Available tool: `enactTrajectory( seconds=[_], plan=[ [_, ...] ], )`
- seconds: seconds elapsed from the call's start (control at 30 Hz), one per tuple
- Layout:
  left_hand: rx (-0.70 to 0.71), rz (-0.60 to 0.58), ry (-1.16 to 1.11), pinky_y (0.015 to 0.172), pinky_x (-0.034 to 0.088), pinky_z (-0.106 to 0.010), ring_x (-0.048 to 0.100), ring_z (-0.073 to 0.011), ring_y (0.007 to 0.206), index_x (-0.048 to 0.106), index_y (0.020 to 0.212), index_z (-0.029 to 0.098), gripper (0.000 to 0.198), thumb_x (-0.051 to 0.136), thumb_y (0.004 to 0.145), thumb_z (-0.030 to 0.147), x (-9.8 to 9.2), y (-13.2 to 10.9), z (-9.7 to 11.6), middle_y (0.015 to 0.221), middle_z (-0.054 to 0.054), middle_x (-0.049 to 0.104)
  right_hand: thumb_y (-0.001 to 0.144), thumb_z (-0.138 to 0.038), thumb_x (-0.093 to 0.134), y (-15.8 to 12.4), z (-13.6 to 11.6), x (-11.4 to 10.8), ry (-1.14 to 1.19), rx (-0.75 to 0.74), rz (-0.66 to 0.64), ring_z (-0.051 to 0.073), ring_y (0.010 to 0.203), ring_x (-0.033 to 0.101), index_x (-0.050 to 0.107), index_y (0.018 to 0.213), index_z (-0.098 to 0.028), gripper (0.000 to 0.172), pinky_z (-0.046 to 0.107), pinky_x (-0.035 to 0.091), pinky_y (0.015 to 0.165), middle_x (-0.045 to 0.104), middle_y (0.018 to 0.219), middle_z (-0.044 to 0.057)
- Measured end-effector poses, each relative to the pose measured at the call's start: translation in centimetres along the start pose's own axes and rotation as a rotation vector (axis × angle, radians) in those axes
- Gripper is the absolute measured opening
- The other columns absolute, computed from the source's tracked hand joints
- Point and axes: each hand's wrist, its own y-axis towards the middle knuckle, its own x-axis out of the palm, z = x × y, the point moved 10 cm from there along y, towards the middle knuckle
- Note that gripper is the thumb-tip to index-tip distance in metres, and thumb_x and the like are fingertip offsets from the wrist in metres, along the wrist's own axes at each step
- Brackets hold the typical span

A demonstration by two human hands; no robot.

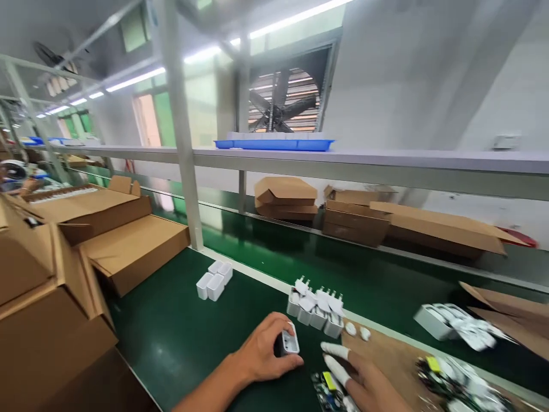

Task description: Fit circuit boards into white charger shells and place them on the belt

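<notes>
My left hand is closed around a small white plastic charger case, its hollow end facing up and to the right. My right hand wears white finger covers on two fingers, which are stretched out and apart. Just below those fingertips lies a circuit board with a yellow part, partly cut off by the lower edge; contact with it is unclear. Beyond my hands stands a row of white cases with plug parts resting on top. Several plain white cases are grouped farther left on the green table.
Cardboard boxes crowd the left side. A brown board on the right carries a pile of circuit boards. Behind it are white cases and plug parts. A metal post supports a shelf holding a blue tray.
</notes>
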Motion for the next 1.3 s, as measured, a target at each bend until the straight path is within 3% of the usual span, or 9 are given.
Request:
enactTrajectory(
  seconds=[0.1,0.23,0.37,0.63,0.8,0.9,1.0,1.13,1.3],
  plan=[
    [-0.038,-0.043,-0.019,0.105,0.050,-0.043,0.063,-0.0276,0.116,0.060,0.117,0.020,0.042,0.082,0.081,0.023,0.0,-0.5,0.5,0.125,-0.012,0.062,0.086,-0.053,0.063,-1.5,0.1,0.4,-0.032,0.124,-0.166,0.035,0.133,0.063,0.068,0.142,-0.017,0.066,0.045,0.052,0.115,0.068,0.143,0.013],
    [-0.107,-0.109,-0.020,0.106,0.051,-0.045,0.064,-0.0275,0.116,0.055,0.128,0.024,0.050,0.079,0.084,0.023,0.7,-1.2,0.5,0.129,-0.010,0.061,0.080,-0.028,0.066,-3.5,-0.3,1.4,-0.175,-0.055,-0.240,0.036,0.142,0.055,0.063,0.146,-0.018,0.067,0.049,0.047,0.119,0.060,0.152,0.015],
    [-0.147,-0.166,-0.002,0.108,0.051,-0.047,0.063,-0.0292,0.120,0.052,0.136,0.026,0.060,0.080,0.083,0.023,1.3,-1.6,0.3,0.134,-0.010,0.060,0.084,-0.020,0.058,-4.7,-0.4,1.7,-0.196,-0.203,-0.128,0.033,0.134,0.061,0.065,0.142,-0.017,0.059,0.049,0.051,0.116,0.065,0.142,0.017],
    [-0.190,-0.287,0.033,0.124,0.038,-0.061,0.045,-0.0371,0.145,0.030,0.160,0.032,0.094,0.082,0.082,0.031,2.3,-2.5,-0.4,0.156,-0.014,0.040,0.096,-0.022,0.053,-5.4,-1.3,0.9,0.121,-0.227,0.023,0.024,0.124,0.066,0.052,0.150,-0.024,0.054,0.034,0.060,0.105,0.056,0.147,0.014],
    [-0.203,-0.283,0.037,0.119,0.045,-0.062,0.056,-0.0334,0.135,0.024,0.162,0.036,0.089,0.070,0.088,0.022,2.6,-3.1,-0.8,0.148,-0.012,0.050,0.100,-0.022,0.053,-5.8,0.0,1.8,0.202,-0.203,0.159,0.025,0.137,0.059,0.047,0.153,-0.030,0.054,0.037,0.057,0.111,0.047,0.156,0.013],
    [-0.164,-0.245,0.044,0.119,0.047,-0.060,0.059,-0.0326,0.135,0.024,0.162,0.037,0.088,0.070,0.089,0.021,2.5,-3.3,-0.7,0.148,-0.011,0.055,0.101,-0.022,0.056,-6.2,-0.4,2.2,0.216,-0.235,0.198,0.024,0.129,0.065,0.043,0.155,-0.031,0.056,0.034,0.061,0.105,0.053,0.153,0.012],
    [-0.080,-0.223,0.053,0.119,0.049,-0.055,0.059,-0.0307,0.138,0.024,0.162,0.039,0.086,0.069,0.091,0.020,2.6,-3.3,0.2,0.151,-0.010,0.057,0.100,-0.018,0.058,-6.8,-2.0,1.1,0.114,-0.322,0.312,0.022,0.125,0.068,0.040,0.155,-0.028,0.059,0.033,0.062,0.104,0.059,0.147,0.013],
    [-0.011,-0.205,0.069,0.119,0.050,-0.049,0.056,-0.0287,0.142,0.025,0.162,0.039,0.082,0.068,0.095,0.019,2.6,-3.1,1.3,0.153,-0.010,0.056,0.101,-0.010,0.050,-7.9,-5.0,0.4,-0.094,-0.530,0.395,0.023,0.128,0.066,0.046,0.151,-0.021,0.051,0.033,0.060,0.107,0.058,0.144,0.018],
    [0.048,-0.184,0.079,0.117,0.053,-0.047,0.056,-0.0282,0.142,0.024,0.163,0.037,0.079,0.065,0.098,0.020,2.5,-3.0,2.0,0.150,-0.011,0.059,0.100,-0.011,0.050,-8.3,-5.3,0.9,-0.247,-0.551,0.435,0.025,0.128,0.066,0.042,0.152,-0.013,0.052,0.033,0.059,0.108,0.063,0.140,0.019]
  ],
)
